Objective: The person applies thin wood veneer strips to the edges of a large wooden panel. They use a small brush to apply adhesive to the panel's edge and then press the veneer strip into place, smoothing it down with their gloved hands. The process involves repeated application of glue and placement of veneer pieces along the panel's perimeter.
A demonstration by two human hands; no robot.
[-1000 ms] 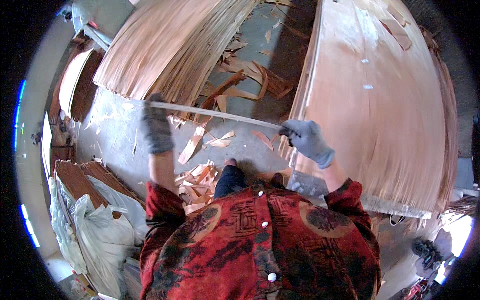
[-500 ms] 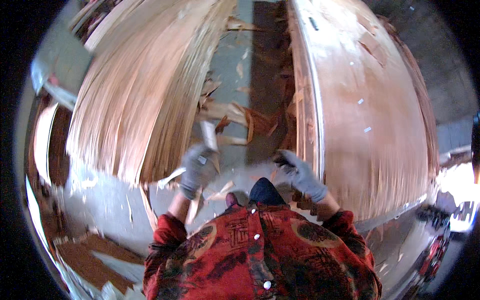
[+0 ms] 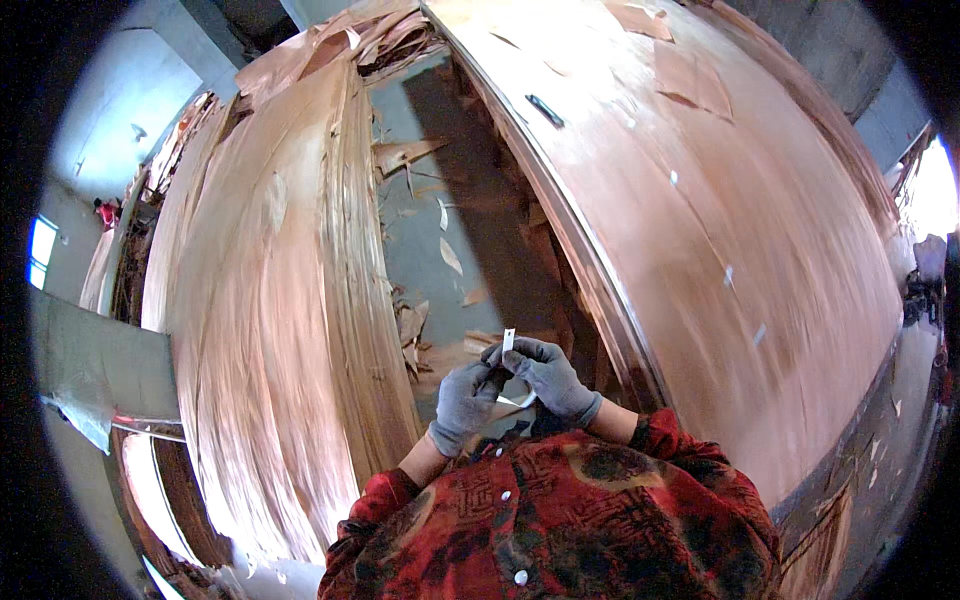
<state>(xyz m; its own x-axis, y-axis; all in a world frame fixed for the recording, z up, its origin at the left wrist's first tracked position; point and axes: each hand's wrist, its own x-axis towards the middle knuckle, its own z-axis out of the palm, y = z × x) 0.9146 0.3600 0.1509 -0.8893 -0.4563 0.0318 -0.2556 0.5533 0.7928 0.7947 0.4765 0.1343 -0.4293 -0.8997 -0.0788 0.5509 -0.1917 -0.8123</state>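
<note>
My gloved left hand (image 3: 465, 402) and gloved right hand (image 3: 553, 380) meet in front of my chest, fingers closed and pinching a narrow white strip (image 3: 509, 340). One end of the strip sticks up between the fingertips. A curved white length shows below the hands and looks like part of the same strip. It resembles paper tape, but its material is not certain. Both gloves are grey with darker fingertips.
To the left stands a tall stack of thin wood veneer sheets (image 3: 270, 290). On my right is a wide veneer-topped stack (image 3: 740, 250) bearing a dark slim tool (image 3: 545, 110) and small white pieces. Veneer scraps (image 3: 408, 155) litter the floor gap between the stacks.
My hands were apart, with a white strip by the left one; now they have come together on the strip. The view has swung, so both stacks sit differently in it.
</note>
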